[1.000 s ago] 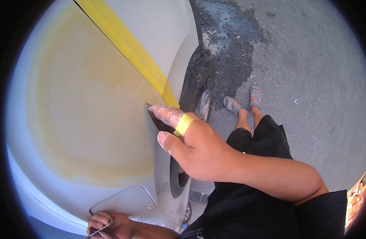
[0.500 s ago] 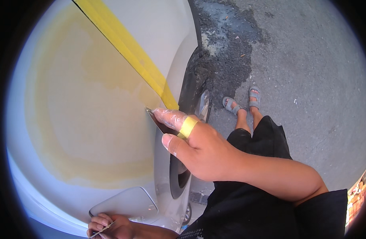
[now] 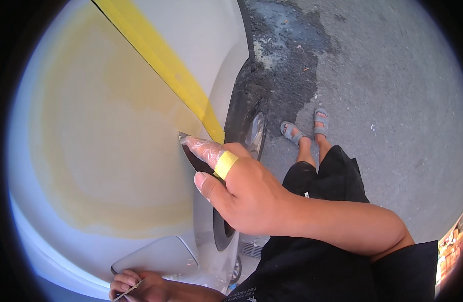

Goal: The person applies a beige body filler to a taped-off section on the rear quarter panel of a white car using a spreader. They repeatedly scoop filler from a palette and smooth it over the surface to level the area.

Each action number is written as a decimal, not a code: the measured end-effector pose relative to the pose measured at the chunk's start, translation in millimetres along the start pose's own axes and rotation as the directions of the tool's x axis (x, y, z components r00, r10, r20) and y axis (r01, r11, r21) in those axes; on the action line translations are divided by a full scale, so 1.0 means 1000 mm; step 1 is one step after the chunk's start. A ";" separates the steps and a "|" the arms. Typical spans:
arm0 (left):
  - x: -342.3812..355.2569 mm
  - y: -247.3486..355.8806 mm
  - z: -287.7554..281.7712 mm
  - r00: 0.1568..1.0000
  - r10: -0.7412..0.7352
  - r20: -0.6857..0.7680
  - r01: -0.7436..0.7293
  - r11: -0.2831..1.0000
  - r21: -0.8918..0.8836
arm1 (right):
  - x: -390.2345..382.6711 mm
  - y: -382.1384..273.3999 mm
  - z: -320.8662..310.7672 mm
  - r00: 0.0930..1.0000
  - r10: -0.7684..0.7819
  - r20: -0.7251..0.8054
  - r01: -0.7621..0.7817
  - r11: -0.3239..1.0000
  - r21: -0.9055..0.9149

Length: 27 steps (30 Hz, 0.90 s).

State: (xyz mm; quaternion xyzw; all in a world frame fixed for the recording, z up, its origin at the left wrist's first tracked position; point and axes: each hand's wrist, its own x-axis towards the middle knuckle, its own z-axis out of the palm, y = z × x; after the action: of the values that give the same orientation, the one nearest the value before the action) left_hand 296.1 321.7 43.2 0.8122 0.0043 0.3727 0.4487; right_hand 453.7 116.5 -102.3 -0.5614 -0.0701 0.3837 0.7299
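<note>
My right hand [image 3: 251,189] is closed on a dark, thin putty spreader [image 3: 192,158], its edge against the pale car panel [image 3: 125,161]. Clear plastic wraps the index finger, held with a band of yellow tape [image 3: 225,164]. A rounded patch with a yellowish border [image 3: 115,217] covers much of the panel. Along the panel runs a wide strip of yellow masking tape [image 3: 161,58], ending just beyond my fingertips. At the lower left, my left hand [image 3: 150,286] grips a thin flat plate [image 3: 128,291], seen nearly edge-on, beside the fuel flap [image 3: 158,256].
A dark wheel arch [image 3: 245,90] with a wheel [image 3: 256,133] borders the panel on the right. My feet in grey sandals [image 3: 294,132] stand on asphalt [image 3: 387,100], near a wet dark patch [image 3: 297,70]. A floor drain [image 3: 251,250] lies below the car.
My right hand and the putty spreader have moved slightly left across the panel, with the spreader's tip a little higher. My left hand has barely moved.
</note>
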 end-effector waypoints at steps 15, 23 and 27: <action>-0.003 -0.001 -0.007 1.000 -0.006 0.023 0.007 1.000 -0.019 | 0.019 -0.015 -0.012 0.999 0.017 -0.028 -0.016 1.000 0.022; 0.001 0.000 -0.009 0.998 -0.040 0.039 0.040 0.999 0.011 | -0.005 -0.006 -0.016 0.993 -0.026 0.116 0.027 1.000 -0.010; -0.001 -0.001 -0.007 0.999 -0.032 0.036 0.031 0.999 0.029 | 0.017 0.008 -0.038 0.997 0.064 0.041 -0.074 0.942 0.328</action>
State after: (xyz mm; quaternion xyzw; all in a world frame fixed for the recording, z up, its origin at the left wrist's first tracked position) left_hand 291.1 327.1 44.4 0.8251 0.0142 0.3508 0.4427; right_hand 481.6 98.6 -128.7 -0.4282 0.0039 0.4238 0.7982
